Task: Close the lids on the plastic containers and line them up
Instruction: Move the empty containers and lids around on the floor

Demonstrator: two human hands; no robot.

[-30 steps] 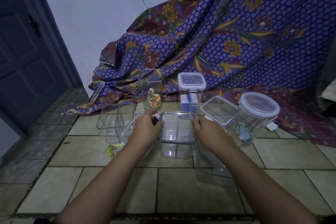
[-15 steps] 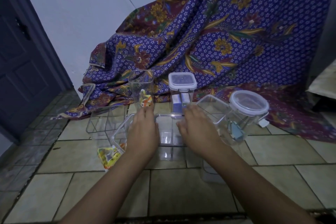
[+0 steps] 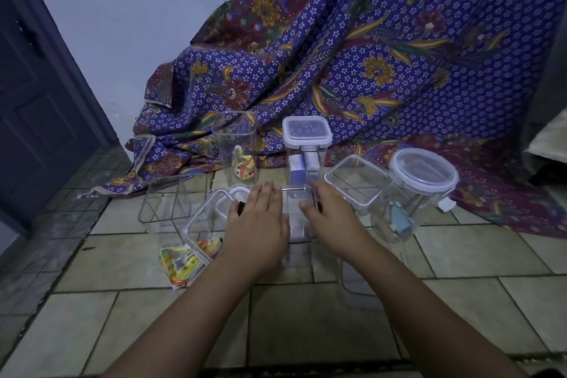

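A clear square container (image 3: 297, 236) stands on the tiled floor in the middle, a clear lid (image 3: 296, 198) on top. My left hand (image 3: 256, 224) and my right hand (image 3: 328, 218) lie flat on that lid, fingers straight, pressing down. Behind stand a tall open container (image 3: 236, 147) with a colourful packet and a tall lidded container (image 3: 306, 144) with small boxes. At right are a round lidded jar (image 3: 420, 190) and a tilted square lid (image 3: 357, 182). At left a container (image 3: 199, 224) leans with a loose lid, beside an open clear container (image 3: 167, 202).
A purple flowered cloth (image 3: 368, 64) drapes behind the containers and onto the floor at right. A dark door (image 3: 40, 95) stands at the left. A colourful snack packet (image 3: 178, 264) lies at the front left. Bare floor tiles (image 3: 306, 322) run under my forearms.
Both hands moved from gripping the sides of the middle container to lying flat on its lid, fingers now straight. The view shifted slightly.
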